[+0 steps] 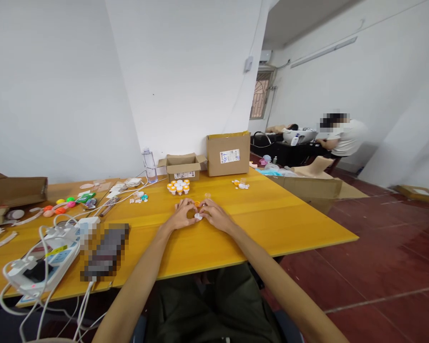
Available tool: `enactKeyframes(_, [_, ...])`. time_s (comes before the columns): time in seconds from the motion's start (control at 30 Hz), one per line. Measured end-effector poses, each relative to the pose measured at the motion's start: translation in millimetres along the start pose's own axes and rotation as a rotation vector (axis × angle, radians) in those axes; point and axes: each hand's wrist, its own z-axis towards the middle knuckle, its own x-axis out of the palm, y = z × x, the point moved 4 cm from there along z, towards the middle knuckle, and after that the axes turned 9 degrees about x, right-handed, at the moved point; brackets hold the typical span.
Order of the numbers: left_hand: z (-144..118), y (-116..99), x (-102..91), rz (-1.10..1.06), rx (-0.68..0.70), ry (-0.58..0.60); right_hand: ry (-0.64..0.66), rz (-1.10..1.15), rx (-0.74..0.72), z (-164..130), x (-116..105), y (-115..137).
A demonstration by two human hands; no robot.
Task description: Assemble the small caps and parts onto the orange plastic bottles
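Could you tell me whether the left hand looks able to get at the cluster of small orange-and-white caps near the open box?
Probably yes: the left hand rests on the table just short of the caps, and only bare tabletop lies between them.

Both hands meet on the yellow table (271, 224), the left hand (181, 214) and right hand (214, 214) with fingertips pinched together around a small white piece (198, 217) and a bit of orange just behind it. Just beyond the grip stands a cluster of small orange-and-white caps (178, 186), with an open cardboard box (182, 166) and a clear bottle (149, 165) behind them. Well off to the left of the grip lies a white power strip (45, 264) with tangled cables.
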Motion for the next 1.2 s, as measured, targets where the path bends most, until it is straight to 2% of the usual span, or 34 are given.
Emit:
enactKeyframes(0.4, [-0.1,-0.1,0.2,0.009,-0.009,0.012,0.013,-0.011,0.012,-0.6,-1.9,2.5])
enactKeyframes(0.67, [-0.2,-3.2,-1.1,-0.001,-0.01,0.003,-0.07,-0.021,0.023,-0.4,-2.0,-1.5])
enactKeyframes(0.97, [-0.2,-3.5,-2.2,-0.004,-0.038,0.015,-0.18,-0.138,0.144,0.4,-3.5,-18.9])
enactKeyframes(1.2, [-0.6,-2.1,-1.1,-0.029,-0.018,0.009,-0.162,-0.229,0.189,-2.0,-0.4,-23.5])
